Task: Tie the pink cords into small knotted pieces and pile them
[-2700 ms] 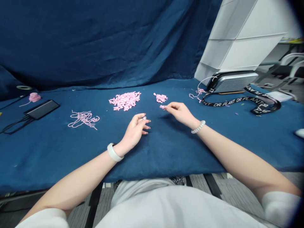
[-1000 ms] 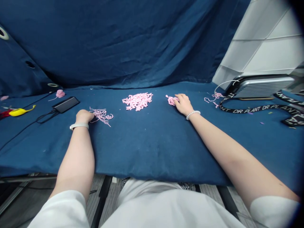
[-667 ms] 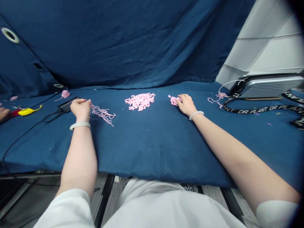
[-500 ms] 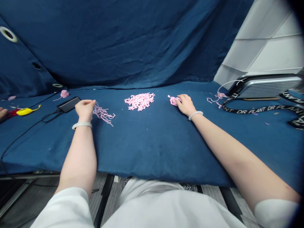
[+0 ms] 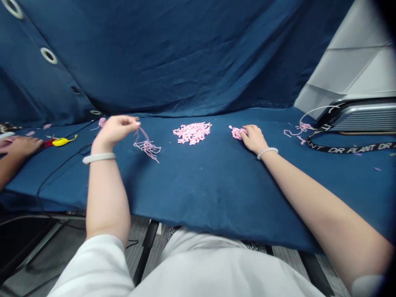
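Observation:
My left hand (image 5: 119, 128) is raised over the blue cloth, thumb and fingers pinched on pink yarn (image 5: 142, 132). Below and right of it lies a loose tangle of cut pink yarn strands (image 5: 149, 149), seemingly linked to what I pinch. My right hand (image 5: 254, 138) lies with its fingers stretched out over a small clump of pink knotted pieces (image 5: 236, 132). It touches the right side of that clump, and the fingertips are partly hidden. Between the hands sits a larger heap of small pink knotted pieces (image 5: 193, 133).
A blue cloth (image 5: 198, 185) covers the table, and a blue curtain (image 5: 185, 53) hangs behind. At left are a co-worker's hand (image 5: 26, 146), a yellow-and-red tool (image 5: 63, 141) and a black cable (image 5: 49, 177). A lettered strap (image 5: 346, 149) lies by a silver device (image 5: 368, 117) at right.
My left hand has risen, lifting yarn above the tangle. It now hides the black box seen before. My right hand stays at the small clump; the view has swung slightly left.

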`<action>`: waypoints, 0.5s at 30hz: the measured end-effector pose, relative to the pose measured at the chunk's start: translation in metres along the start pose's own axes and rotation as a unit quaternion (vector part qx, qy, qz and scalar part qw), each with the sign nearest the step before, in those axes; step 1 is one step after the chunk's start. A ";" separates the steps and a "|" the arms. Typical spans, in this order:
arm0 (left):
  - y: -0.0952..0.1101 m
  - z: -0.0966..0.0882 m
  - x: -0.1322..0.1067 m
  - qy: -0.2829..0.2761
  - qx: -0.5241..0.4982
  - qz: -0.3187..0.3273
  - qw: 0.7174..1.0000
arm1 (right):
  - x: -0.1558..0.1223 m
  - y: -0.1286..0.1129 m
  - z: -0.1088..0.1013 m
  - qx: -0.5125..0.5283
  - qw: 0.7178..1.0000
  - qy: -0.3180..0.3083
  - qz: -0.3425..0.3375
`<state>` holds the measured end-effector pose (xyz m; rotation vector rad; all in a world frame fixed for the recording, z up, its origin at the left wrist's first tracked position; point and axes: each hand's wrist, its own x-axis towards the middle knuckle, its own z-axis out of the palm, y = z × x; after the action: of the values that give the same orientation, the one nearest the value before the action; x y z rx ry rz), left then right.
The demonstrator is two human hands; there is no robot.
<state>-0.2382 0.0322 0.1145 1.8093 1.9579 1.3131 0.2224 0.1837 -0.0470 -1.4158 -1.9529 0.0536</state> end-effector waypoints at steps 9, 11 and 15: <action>0.016 0.009 0.022 0.038 0.130 0.053 0.989 | 0.001 0.007 0.005 -0.012 1.000 0.013 -0.019; 0.029 0.013 0.023 0.054 0.161 0.097 0.981 | 0.000 0.006 0.004 -0.009 0.999 0.019 -0.025; 0.065 0.034 0.016 0.078 0.157 0.164 0.971 | -0.002 -0.003 0.000 0.013 0.999 0.040 -0.026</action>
<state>-0.1729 0.0542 0.1450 2.3285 2.1148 1.3292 0.2198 0.1805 -0.0471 -1.3288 -1.9161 -0.0016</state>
